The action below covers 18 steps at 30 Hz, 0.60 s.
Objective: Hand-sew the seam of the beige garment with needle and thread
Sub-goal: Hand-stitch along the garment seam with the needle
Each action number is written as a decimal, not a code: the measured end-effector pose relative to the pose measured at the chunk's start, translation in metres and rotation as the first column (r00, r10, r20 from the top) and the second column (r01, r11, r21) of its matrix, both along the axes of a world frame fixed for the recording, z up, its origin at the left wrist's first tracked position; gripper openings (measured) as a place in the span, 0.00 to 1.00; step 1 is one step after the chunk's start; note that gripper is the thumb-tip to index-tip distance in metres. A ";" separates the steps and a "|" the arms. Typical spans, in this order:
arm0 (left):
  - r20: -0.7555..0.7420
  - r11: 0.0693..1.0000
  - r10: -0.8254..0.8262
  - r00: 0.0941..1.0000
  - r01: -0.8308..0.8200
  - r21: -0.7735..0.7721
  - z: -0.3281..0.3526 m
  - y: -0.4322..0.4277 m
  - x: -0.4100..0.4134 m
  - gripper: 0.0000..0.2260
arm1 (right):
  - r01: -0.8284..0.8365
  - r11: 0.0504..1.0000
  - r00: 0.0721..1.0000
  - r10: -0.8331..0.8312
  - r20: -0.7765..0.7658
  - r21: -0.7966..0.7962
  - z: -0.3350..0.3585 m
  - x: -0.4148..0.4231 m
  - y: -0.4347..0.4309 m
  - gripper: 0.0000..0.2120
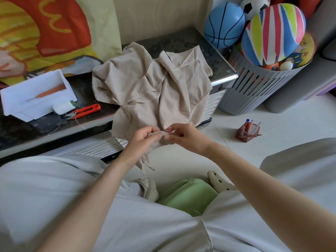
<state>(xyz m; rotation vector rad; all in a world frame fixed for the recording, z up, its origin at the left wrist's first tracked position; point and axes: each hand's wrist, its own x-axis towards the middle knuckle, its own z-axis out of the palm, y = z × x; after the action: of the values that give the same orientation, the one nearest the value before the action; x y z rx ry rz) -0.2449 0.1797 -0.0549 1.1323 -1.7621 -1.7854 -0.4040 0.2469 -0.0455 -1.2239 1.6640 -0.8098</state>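
White tray (16, 99) on the dark counter (18, 131), far left. White thread spool (62, 107) touching the tray's front, red snips (85, 110) just beside it. Beige garment (151, 82) lies crumpled mid-counter, its lower edge hanging off the front into both hands. Left hand (143, 139) has fingers curled, pinching the fabric edge. Right hand (183, 136) touches it fingertip to fingertip and pinches the needle (168, 126), which pokes up-left out of the fabric. Can't make out the thread at the seam. Green stool (189, 195) below the hands, between the knees. Pen holder (247, 132) on the floor to the right, grey basket (254, 91) of balls behind it.
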 end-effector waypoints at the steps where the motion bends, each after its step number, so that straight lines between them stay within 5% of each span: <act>1: -0.001 1.000 -0.004 1.000 0.004 0.000 -0.001 0.000 0.001 0.04 | 0.005 1.000 1.000 -0.005 -0.008 0.008 -0.001 0.000 0.000 0.05; 7: 0.141 0.977 -0.006 0.990 0.036 -0.210 -0.006 -0.006 0.007 0.02 | 0.083 0.996 0.995 -0.080 -0.064 0.036 -0.003 -0.009 0.004 0.08; 12: 0.340 0.855 0.046 0.939 0.138 -0.499 -0.013 -0.005 0.009 0.02 | 0.120 0.989 0.988 -0.111 -0.103 0.085 -0.004 -0.019 0.008 0.12; 18: 0.406 0.800 0.172 0.897 0.113 -0.589 -0.019 -0.011 0.013 0.05 | 0.173 0.978 0.977 -0.156 -0.142 0.118 -0.005 -0.021 0.010 0.13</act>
<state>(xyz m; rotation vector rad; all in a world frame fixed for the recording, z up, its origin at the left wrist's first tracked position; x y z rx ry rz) -0.2322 0.1689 -0.0734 1.3170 -2.3166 -0.8330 -0.4249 0.2571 -0.0501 -1.0791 1.9153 -0.7205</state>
